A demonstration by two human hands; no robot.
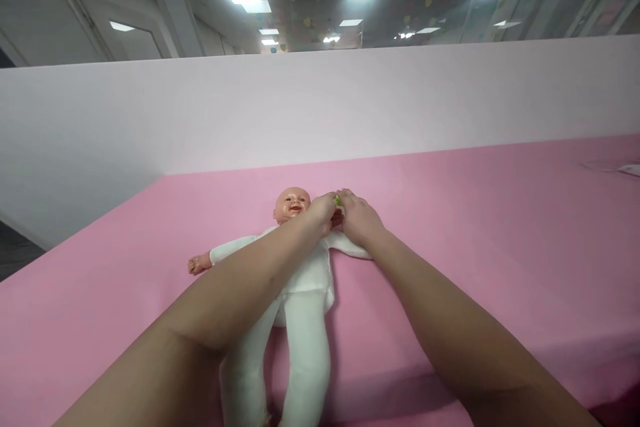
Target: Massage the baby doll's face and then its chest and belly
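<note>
A baby doll with a white cloth body lies on its back, its smiling plastic head toward the far side. Above the doll's shoulder, on the right of its head, my two hands come together. My left hand is closed, its forearm crossing over the doll's chest. Close beside it, my right hand has its fingers bent inward. Between my fingertips shows a small yellow-green thing, mostly covered, so its kind cannot be made out. One doll arm stretches out left; the other passes beneath my right wrist.
A pink padded surface lies under the doll, with its front edge near me. Behind it runs a low white wall, topped by glass with ceiling lights reflected. A small pale object lies at the far right edge.
</note>
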